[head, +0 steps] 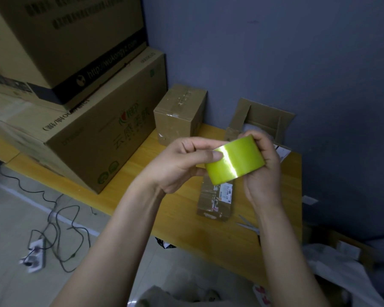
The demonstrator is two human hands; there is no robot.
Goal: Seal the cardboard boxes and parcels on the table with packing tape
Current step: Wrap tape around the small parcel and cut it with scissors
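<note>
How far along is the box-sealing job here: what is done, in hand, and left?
Done: the small box at the back already carries tape. In hand: the left hand and right hand hold the tape roll, no strip pulled. Left: the open box with raised flaps needs sealing; the labelled parcel looks partly taped.

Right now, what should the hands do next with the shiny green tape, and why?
Probably peel the tape's end loose with the thumb of the left hand. It and the right hand both hold the tape roll above the table. The thumb rests on the roll's shiny face, no strip is pulled out yet, and the open box behind looks unsealed.
</note>
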